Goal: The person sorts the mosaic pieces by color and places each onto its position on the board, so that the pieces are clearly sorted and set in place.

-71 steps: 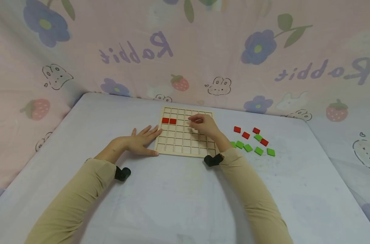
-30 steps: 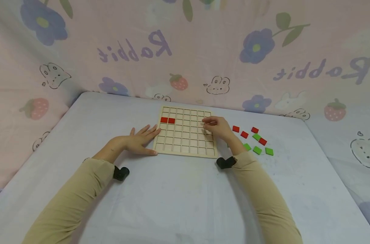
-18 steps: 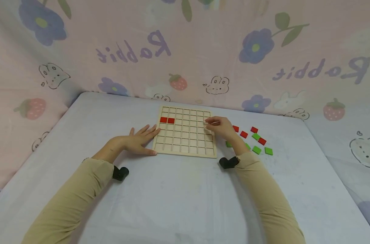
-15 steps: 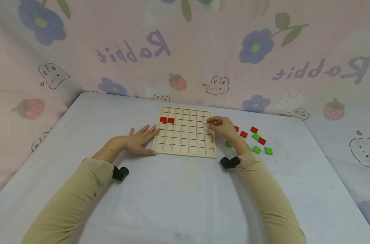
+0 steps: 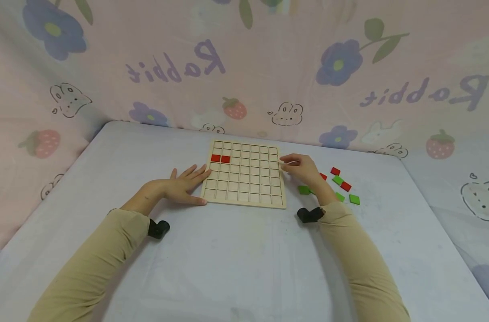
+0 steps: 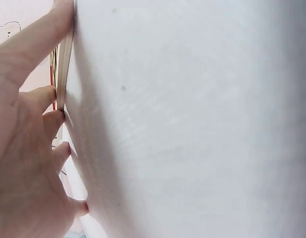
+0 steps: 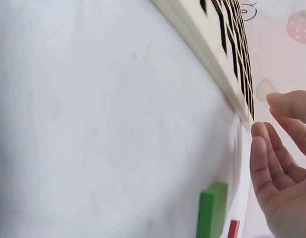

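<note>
A wooden grid board [image 5: 250, 176] lies flat on the table, with two red square tiles [image 5: 226, 159] side by side in its left cells. At its left edge my left hand [image 5: 184, 185] rests with spread fingers; in the left wrist view the fingertips [image 6: 54, 117] touch the board's side. My right hand [image 5: 302, 170] hovers just off the board's right edge, its fingers loosely bent. In the right wrist view, thumb and fingers of that hand [image 7: 286, 168] stand apart with nothing between them. It partly hides the loose tiles behind it.
Loose red tiles [image 5: 335, 171] and green tiles [image 5: 354, 199] lie scattered right of the board, several of each colour or partly covered by my right arm. One green tile [image 7: 210, 213] shows close up in the right wrist view. A patterned curtain [image 5: 244, 67] hangs behind the white table [image 5: 236, 259].
My right hand has moved right, from above the middle of the board to beyond its right edge. The left hand and the two red tiles on the board stay in place.
</note>
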### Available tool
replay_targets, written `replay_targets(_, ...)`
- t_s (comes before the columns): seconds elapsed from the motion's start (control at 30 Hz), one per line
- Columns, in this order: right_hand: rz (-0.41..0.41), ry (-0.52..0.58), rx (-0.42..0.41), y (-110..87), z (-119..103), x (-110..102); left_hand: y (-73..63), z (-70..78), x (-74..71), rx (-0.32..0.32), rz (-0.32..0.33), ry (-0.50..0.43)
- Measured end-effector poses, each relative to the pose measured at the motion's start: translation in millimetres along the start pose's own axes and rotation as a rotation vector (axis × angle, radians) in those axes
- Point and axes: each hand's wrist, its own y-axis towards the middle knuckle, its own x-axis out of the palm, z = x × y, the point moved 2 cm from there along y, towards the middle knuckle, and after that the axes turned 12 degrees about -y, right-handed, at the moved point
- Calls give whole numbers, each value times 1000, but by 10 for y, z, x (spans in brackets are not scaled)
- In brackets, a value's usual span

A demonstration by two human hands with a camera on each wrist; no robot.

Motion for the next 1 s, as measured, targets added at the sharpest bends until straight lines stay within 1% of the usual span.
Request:
replay_targets(0.43,7,-23,43,-37,173,-86,-15,21,-4,3,3,-20)
replay_targets(0.67,10,-14,75,-45,296,-142,-11,8,-1,5,4,-33)
replay_targets(1.0,18,-39,116,-106,320,-206,-4,-4,6,3,8,-17)
